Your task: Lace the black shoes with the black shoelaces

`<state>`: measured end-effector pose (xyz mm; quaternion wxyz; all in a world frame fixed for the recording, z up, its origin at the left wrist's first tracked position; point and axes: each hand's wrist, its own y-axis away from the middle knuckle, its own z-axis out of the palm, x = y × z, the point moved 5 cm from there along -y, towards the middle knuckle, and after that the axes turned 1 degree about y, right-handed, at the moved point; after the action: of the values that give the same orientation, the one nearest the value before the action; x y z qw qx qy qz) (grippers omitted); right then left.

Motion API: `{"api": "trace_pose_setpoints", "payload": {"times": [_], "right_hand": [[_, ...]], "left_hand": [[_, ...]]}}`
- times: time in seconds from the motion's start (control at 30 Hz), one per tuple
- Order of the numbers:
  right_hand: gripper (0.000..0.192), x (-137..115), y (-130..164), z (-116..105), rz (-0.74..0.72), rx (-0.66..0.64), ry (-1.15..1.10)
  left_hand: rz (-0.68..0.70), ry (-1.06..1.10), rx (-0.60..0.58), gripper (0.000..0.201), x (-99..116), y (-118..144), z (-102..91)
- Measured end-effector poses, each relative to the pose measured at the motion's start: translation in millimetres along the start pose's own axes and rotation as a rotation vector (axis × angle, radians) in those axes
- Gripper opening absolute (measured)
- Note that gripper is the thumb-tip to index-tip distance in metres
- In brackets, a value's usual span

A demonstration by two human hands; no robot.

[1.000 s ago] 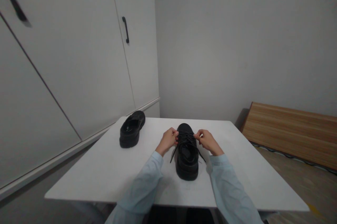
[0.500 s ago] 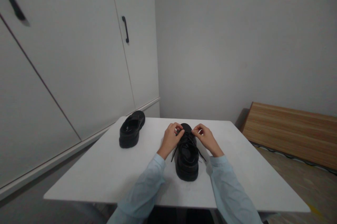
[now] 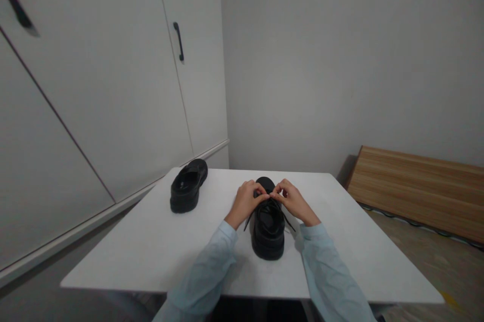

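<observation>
Your left hand and right hand both pinch the laces over the black shoe on the white worktop; its mate sits apart.

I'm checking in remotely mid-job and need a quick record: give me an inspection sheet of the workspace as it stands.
Surface: white table, shoes standing on it.
Job's things: black shoe in front of the person, toe pointing away, laces loose, ends trailing at both sides.
Clutter: second black shoe at the far left of the table, untouched.
Hands: left hand and right hand both pinch the laces over the near shoe.
Cables: nothing seen.
Surroundings: white cupboard doors at left, wooden panel at right.
</observation>
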<state>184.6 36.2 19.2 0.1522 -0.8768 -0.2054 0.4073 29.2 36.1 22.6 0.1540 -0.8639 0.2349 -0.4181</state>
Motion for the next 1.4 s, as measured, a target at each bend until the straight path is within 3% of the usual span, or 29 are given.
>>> {"api": "trace_pose_setpoints", "payload": {"times": [0.4, 0.67, 0.83, 0.97, 1.1, 1.23, 1.4], "right_hand": [[0.024, 0, 1, -8, 0.017, -0.044, -0.07], [0.033, 4, 9, -5, 0.238, -0.167, -0.339], [0.039, 3, 12, -2, 0.335, -0.175, -0.52], [0.037, -2, 10, 0, 0.353, -0.133, -0.625], [0.03, -3, 9, 0, 0.406, -0.069, -0.625], [0.026, -4, 5, 0, 0.323, -0.043, -0.493], [0.026, -2, 0, 1, 0.191, 0.019, -0.251]], "left_hand": [[-0.153, 0.325, -0.099, 0.017, -14, -2, -8.1], [-0.318, 0.66, -0.197, 0.027, -22, 3, 1.9], [-0.393, 0.8, -0.232, 0.032, -18, 8, 4.3], [-0.398, 0.774, -0.218, 0.026, -14, 7, 3.8], [-0.317, 0.658, -0.203, 0.025, -9, 4, 3.1], [-0.214, 0.523, -0.145, 0.026, -9, 3, 4.3], [-0.189, 0.387, -0.081, 0.023, -17, 2, 10.7]]}}
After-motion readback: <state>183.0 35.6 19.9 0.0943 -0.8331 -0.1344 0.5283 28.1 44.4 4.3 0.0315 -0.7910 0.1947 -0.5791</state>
